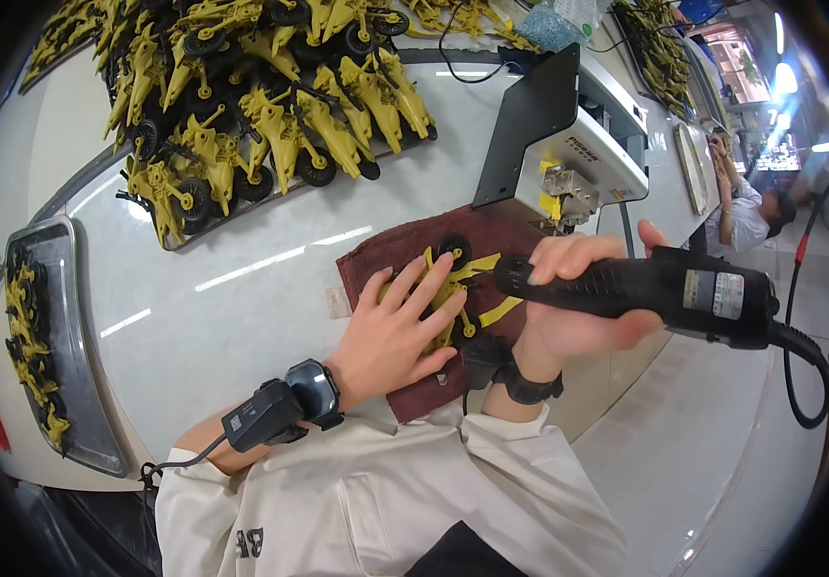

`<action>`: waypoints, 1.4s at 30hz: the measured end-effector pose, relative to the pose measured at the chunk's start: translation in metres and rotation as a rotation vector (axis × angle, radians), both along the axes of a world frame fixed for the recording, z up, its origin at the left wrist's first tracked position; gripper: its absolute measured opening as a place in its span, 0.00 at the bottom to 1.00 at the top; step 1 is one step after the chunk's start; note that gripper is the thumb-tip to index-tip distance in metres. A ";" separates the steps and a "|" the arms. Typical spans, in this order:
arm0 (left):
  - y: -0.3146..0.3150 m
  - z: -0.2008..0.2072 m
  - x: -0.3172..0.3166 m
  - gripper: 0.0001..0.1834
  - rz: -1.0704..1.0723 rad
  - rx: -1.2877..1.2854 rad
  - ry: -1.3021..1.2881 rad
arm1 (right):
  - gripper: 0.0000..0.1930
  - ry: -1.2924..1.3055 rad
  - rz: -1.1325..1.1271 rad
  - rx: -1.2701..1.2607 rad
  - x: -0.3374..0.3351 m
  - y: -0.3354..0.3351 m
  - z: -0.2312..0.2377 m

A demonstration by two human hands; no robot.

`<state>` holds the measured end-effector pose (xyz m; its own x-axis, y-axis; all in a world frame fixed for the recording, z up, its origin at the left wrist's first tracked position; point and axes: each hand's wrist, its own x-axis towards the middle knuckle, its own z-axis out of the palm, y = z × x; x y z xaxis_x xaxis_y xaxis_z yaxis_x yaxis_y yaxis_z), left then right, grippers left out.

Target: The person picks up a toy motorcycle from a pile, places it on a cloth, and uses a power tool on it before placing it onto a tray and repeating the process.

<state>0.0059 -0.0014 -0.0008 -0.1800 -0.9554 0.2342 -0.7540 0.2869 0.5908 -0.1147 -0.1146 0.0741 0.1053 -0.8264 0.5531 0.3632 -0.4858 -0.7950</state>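
Observation:
My left hand [386,332] lies with fingers spread over a yellow toy motorcycle part [469,327] with a black wheel [453,248], pressing it onto a dark red cloth [371,260]. Much of the part is hidden under the fingers. My right hand [568,332] is wrapped round a black electric screwdriver [660,293], held nearly level. Its front end points left, close beside the yellow part; whether the tip touches it I cannot tell. A cable runs from the screwdriver's rear.
A white and black box-shaped machine [588,159] with a metal front fitting stands just beyond the cloth. Rows of yellow toy motorcycles [280,125] fill the far side of the white table [232,298]. On the left is a metal tray [83,385] with several more. Another person [746,212] sits far right.

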 end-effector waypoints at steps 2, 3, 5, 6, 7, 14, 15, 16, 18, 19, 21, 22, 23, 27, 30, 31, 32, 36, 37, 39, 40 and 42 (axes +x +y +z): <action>0.000 0.000 0.000 0.32 0.003 0.007 -0.003 | 0.45 -0.006 -0.024 0.034 0.007 -0.003 -0.003; -0.001 0.001 0.000 0.31 -0.002 0.003 0.001 | 0.45 0.032 -0.052 0.043 0.009 -0.006 -0.004; -0.001 0.002 0.000 0.31 -0.001 0.002 0.008 | 0.44 0.057 -0.040 0.055 0.012 -0.010 -0.007; -0.001 0.002 0.000 0.32 -0.002 0.006 0.011 | 0.44 0.060 -0.037 0.058 0.014 -0.012 -0.009; -0.001 0.001 0.001 0.32 -0.004 0.011 0.013 | 0.43 0.097 -0.032 0.079 0.016 -0.014 -0.012; -0.003 0.000 0.003 0.33 -0.018 0.015 0.043 | 0.38 0.194 0.116 0.071 0.019 -0.024 -0.022; -0.004 0.002 0.003 0.32 -0.022 0.022 0.032 | 0.38 0.207 0.124 0.063 0.020 -0.024 -0.022; -0.004 0.003 0.003 0.32 -0.025 0.029 0.020 | 0.38 0.207 0.121 0.063 0.021 -0.024 -0.022; -0.004 0.004 0.001 0.31 -0.003 0.047 -0.017 | 0.38 0.246 0.104 0.067 0.021 -0.022 -0.021; -0.001 0.004 0.001 0.31 0.027 0.067 -0.055 | 0.38 0.245 0.104 0.067 0.019 -0.015 -0.019; -0.003 0.000 0.000 0.32 0.023 0.044 -0.077 | 0.40 0.078 0.095 -0.026 0.011 -0.013 -0.003; -0.001 -0.003 -0.003 0.32 0.025 0.045 -0.083 | 0.41 0.037 0.094 -0.138 0.006 -0.021 0.012; 0.003 -0.001 -0.005 0.32 0.009 0.052 -0.077 | 0.42 0.006 0.078 -0.236 -0.005 -0.024 0.030; 0.000 0.000 -0.005 0.33 0.027 0.042 -0.137 | 0.44 0.053 -0.420 -0.167 -0.021 -0.066 0.045; -0.001 -0.002 -0.006 0.33 0.021 0.044 -0.106 | 0.38 0.221 -0.442 -0.121 -0.028 -0.074 0.031; -0.002 0.000 -0.005 0.32 0.028 0.040 -0.111 | 0.38 0.219 -0.441 -0.120 -0.030 -0.070 0.030; -0.001 0.002 -0.005 0.32 0.035 0.037 -0.115 | 0.38 0.167 -0.329 -0.041 -0.033 -0.062 0.030; 0.000 0.001 -0.004 0.32 0.041 0.037 -0.107 | 0.42 0.063 0.054 -0.013 -0.040 -0.007 0.019; -0.001 0.002 -0.004 0.33 0.031 0.028 -0.111 | 0.43 -0.027 0.206 -0.080 -0.044 0.006 0.014; 0.001 0.001 -0.005 0.34 0.025 0.013 -0.119 | 0.45 -0.078 0.249 -0.099 -0.042 0.031 0.009; 0.001 0.000 -0.004 0.34 0.029 0.014 -0.116 | 0.46 -0.035 0.257 -0.119 -0.043 0.037 0.005; 0.001 -0.002 -0.004 0.35 0.035 0.021 -0.112 | 0.45 0.000 0.286 -0.177 -0.048 0.039 -0.007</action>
